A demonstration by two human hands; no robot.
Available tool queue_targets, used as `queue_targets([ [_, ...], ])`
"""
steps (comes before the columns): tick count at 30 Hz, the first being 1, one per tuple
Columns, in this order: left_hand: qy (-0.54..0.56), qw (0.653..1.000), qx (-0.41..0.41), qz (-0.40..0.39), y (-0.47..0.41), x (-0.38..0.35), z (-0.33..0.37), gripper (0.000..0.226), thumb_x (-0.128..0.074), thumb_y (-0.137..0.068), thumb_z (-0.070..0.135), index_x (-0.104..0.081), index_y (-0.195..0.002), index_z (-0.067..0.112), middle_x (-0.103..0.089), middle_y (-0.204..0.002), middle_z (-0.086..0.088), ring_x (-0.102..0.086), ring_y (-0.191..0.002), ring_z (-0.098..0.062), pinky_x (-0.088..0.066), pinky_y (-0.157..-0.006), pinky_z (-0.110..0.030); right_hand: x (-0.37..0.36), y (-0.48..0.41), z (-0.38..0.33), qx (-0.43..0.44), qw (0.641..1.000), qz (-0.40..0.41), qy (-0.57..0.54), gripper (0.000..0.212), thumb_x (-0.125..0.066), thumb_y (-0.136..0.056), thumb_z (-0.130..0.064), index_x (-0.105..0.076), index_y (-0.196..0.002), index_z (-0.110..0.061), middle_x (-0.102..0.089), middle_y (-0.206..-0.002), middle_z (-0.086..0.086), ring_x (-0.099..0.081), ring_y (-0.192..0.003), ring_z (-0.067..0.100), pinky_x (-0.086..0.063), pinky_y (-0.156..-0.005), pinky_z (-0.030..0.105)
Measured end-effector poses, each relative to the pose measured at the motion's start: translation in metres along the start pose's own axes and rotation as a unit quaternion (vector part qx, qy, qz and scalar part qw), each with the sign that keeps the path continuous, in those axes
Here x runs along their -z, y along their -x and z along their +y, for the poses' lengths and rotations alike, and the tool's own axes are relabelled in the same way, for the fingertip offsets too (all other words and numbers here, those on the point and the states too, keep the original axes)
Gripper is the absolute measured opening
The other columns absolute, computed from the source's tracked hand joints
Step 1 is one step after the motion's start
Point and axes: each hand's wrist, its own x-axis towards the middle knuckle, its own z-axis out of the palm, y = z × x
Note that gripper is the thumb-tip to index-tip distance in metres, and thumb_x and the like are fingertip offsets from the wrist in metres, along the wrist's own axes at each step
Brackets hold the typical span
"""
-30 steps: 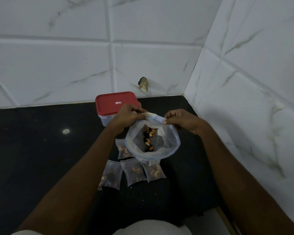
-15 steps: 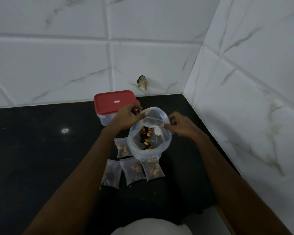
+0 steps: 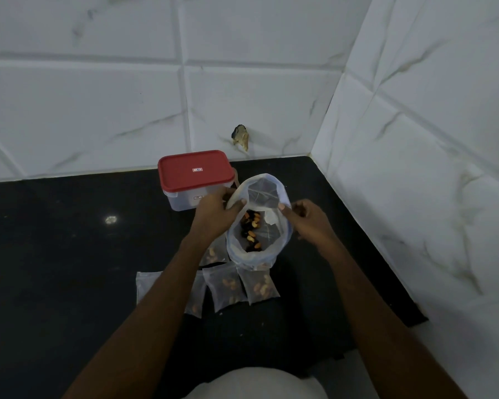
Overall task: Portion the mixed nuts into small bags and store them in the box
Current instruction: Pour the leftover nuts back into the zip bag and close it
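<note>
Head view, single camera:
- Left hand: fingers curled; thumb and fingertips pinching the left side of the rim of the large bag; nothing else held.
- Right hand: fingers curled; thumb and forefinger pinching the right side of the same rim.
- Mouth of the large bag: spread wide open between both hands; far part of the rim standing up; clear plastic with a bluish edge; lower end overlapping the small bags in view; contact with them not determinable.
- Mixed nuts: inside the large bag; pale and dark pieces gathered along its bottom.
- Small bags: filled; lying flat in a row on the black countertop, on the near side of the large bag; one more partly hidden beside the left wrist.
- Box: clear body, red lid fitted; standing at the back of the countertop against the tiled wall; just behind the left hand.
</note>
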Motion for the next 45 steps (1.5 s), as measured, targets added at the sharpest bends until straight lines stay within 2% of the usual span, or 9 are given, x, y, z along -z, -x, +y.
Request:
queue_targets([
  [4, 0.008, 0.997, 0.074, -0.026, 0.013, 0.005, -0.026, 0.036, -0.060, -0.091, 0.051, -0.062, -0.108, 0.020, -0.067, -0.098, 0.004, -0.065, -0.087, -0.011, -0.054, -0.074, -0.031, 0.007, 0.018, 0.013, -0.019, 0.996, -0.060, -0.059, 0.031, -0.063, -0.091, -0.047, -0.062, -0.108, -0.021, -0.070, -0.098, 0.002, -0.068, -0.083, 0.016, -0.057, -0.068, 0.028],
  [8, 0.105, 0.981, 0.121, -0.113, 0.018, 0.006, -0.029, 0.023, -0.067, -0.091, 0.034, -0.066, -0.105, 0.015, -0.070, -0.099, -0.004, -0.069, -0.091, -0.020, -0.059, -0.077, -0.035, 0.004, 0.028, 0.017, -0.003, 0.986, -0.134, -0.096, 0.024, -0.066, -0.092, -0.031, -0.066, -0.106, -0.012, -0.072, -0.095, 0.006, -0.068, -0.081, 0.015, -0.057, -0.070, 0.028],
  [16, 0.443, 0.877, 0.151, -0.109, 0.031, 0.001, -0.001, 0.024, -0.060, -0.094, 0.006, -0.063, -0.118, 0.004, -0.074, -0.099, -0.009, -0.071, -0.091, -0.022, -0.058, -0.072, -0.029, -0.018, 0.028, 0.001, -0.084, 0.969, -0.023, -0.231, 0.026, -0.053, -0.100, -0.030, -0.056, -0.114, -0.008, -0.066, -0.102, 0.012, -0.066, -0.092, 0.026, -0.058, -0.087, 0.048],
  [19, 0.533, 0.824, 0.136, -0.136, 0.044, -0.008, -0.007, 0.051, -0.058, -0.085, -0.013, -0.054, -0.131, 0.007, -0.069, -0.120, -0.011, -0.067, -0.109, -0.022, -0.057, -0.082, -0.029, -0.023, 0.033, 0.000, -0.112, 0.943, 0.002, -0.314, 0.025, -0.053, -0.101, -0.027, -0.056, -0.117, -0.009, -0.065, -0.111, 0.014, -0.066, -0.103, 0.030, -0.058, -0.088, 0.046],
  [26, 0.472, 0.871, 0.123, -0.046, 0.052, -0.013, -0.006, 0.049, -0.069, -0.076, -0.015, -0.062, -0.121, 0.005, -0.073, -0.107, -0.012, -0.070, -0.101, -0.024, -0.058, -0.078, -0.028, -0.020, 0.052, 0.004, -0.104, 0.899, -0.122, -0.407, 0.013, -0.062, -0.092, -0.009, -0.066, -0.104, -0.006, -0.074, -0.100, 0.009, -0.070, -0.099, 0.020, -0.057, -0.090, 0.034],
  [32, 0.314, 0.928, 0.181, -0.090, 0.052, -0.016, 0.002, 0.013, -0.074, -0.085, 0.019, -0.069, -0.092, 0.009, -0.072, -0.085, -0.008, -0.066, -0.073, -0.018, -0.057, -0.069, -0.030, -0.024, 0.052, 0.007, -0.072, 0.942, -0.034, -0.326, 0.016, -0.067, -0.091, -0.017, -0.065, -0.102, -0.006, -0.069, -0.095, 0.012, -0.068, -0.085, 0.019, -0.058, -0.082, 0.035],
  [35, 0.313, 0.924, 0.196, -0.099, 0.049, -0.019, 0.009, 0.017, -0.066, -0.092, 0.024, -0.061, -0.101, 0.011, -0.070, -0.093, -0.010, -0.070, -0.072, -0.014, -0.058, -0.066, -0.029, -0.025, 0.050, 0.004, -0.081, 0.940, -0.001, -0.330, 0.019, -0.067, -0.092, -0.021, -0.064, -0.105, -0.008, -0.068, -0.094, 0.011, -0.068, -0.081, 0.017, -0.058, -0.074, 0.030],
  [38, 0.334, 0.914, 0.215, -0.077, 0.048, -0.019, 0.014, 0.024, -0.057, -0.098, 0.029, -0.051, -0.115, 0.014, -0.068, -0.104, -0.009, -0.073, -0.085, -0.021, -0.058, -0.066, -0.029, -0.018, 0.054, 0.000, -0.090, 0.915, -0.068, -0.387, 0.018, -0.062, -0.094, -0.017, -0.062, -0.111, -0.010, -0.070, -0.111, 0.011, -0.070, -0.099, 0.021, -0.058, -0.079, 0.031],
  [45, 0.518, 0.827, 0.198, -0.095, 0.052, -0.013, 0.014, 0.042, -0.066, -0.090, 0.010, -0.048, -0.127, 0.006, -0.070, -0.113, -0.018, -0.070, -0.101, -0.031, -0.060, -0.080, -0.038, -0.010, 0.062, 0.001, -0.036, 0.864, -0.152, -0.478, 0.038, -0.057, -0.091, 0.002, -0.055, -0.126, -0.011, -0.065, -0.126, 0.012, -0.063, -0.118, 0.027, -0.053, -0.098, 0.040],
])
